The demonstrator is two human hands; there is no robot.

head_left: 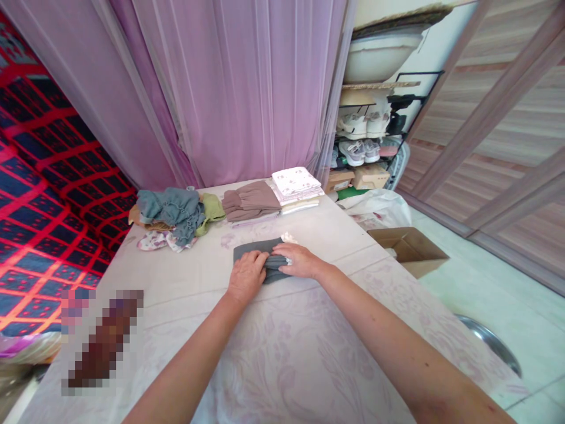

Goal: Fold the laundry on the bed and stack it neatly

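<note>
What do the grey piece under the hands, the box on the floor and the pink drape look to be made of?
Grey piece: soft matte knit cloth, probably; it bunches into folds under the right hand and left hand. Box: plain brown cardboard, dull, with open flaps. Drape: thin sheer fabric, likely netting, since light passes through its hanging pleats.

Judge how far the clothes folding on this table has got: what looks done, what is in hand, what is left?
Done: a brown folded garment and a white folded stack lie at the far edge. In hand: the left hand and right hand press a grey garment. Left: a loose heap of clothes.
</note>
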